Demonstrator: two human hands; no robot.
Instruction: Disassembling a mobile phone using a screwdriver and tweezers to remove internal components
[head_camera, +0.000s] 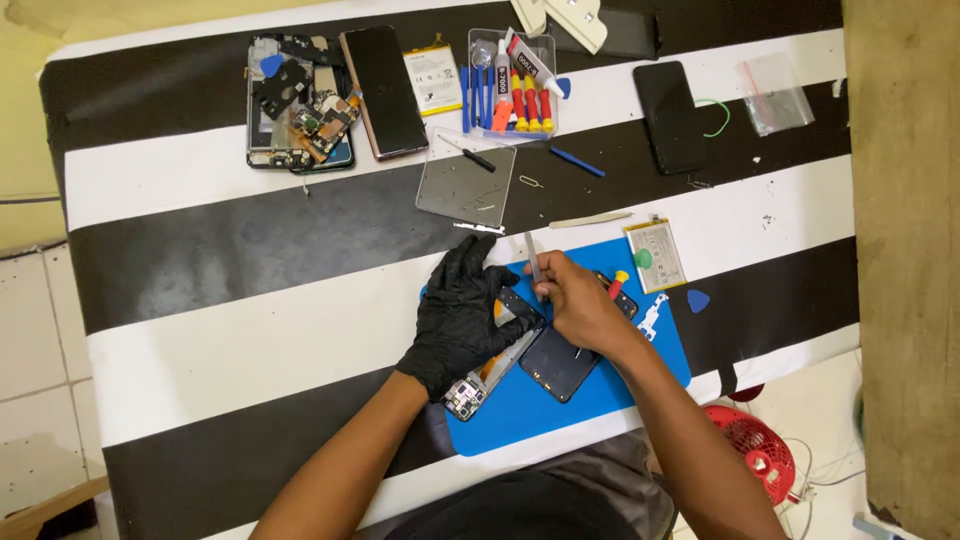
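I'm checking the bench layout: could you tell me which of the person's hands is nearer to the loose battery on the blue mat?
The right hand. It sits just left of the battery, holding tweezers. The gloved left hand lies farther left, on the opened phone.
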